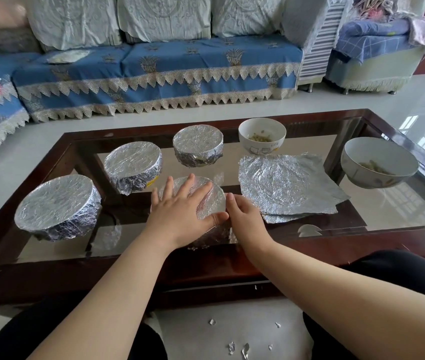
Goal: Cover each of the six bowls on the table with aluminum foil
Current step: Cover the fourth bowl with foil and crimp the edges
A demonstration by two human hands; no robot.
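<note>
We're on bowl four of six, by our read. Left hand (180, 216) lies flat, fingers straight, pressing down on top of the round foil-wrapped bowl (212, 201) at the near edge of the dark wood-framed glass counter (377, 224). Right hand (245, 219) sits at that bowl's right flank, fingers bent against the foil skirt; looks like it's crimping the foil down, but the fingertips are hidden behind the hand, so we can't confirm a pinch.

Taking that bowl as landmark:
- Three finished foil-covered bowls: one to its left (57, 206), one behind-left (133, 165), one straight behind (197, 146).
- Crinkled flat silver foil sheets (286, 185) lie just right of it, stacked, at least two; the lower one only peeks out at the near edge.
- Small white uncovered bowl with a cartoon print (262, 135) behind-right, food inside.
- Larger white uncovered bowl (378, 162) far right, well apart, food inside.

Key relation for the coming move: the foil stack lies right beside the right hand, nearer it than the left. The sheets are roughly square, no real long axis.

Hard to see: the landmark bowl's near wall and base, covered by both hands. Food in the open bowls is too small to identify.
</note>
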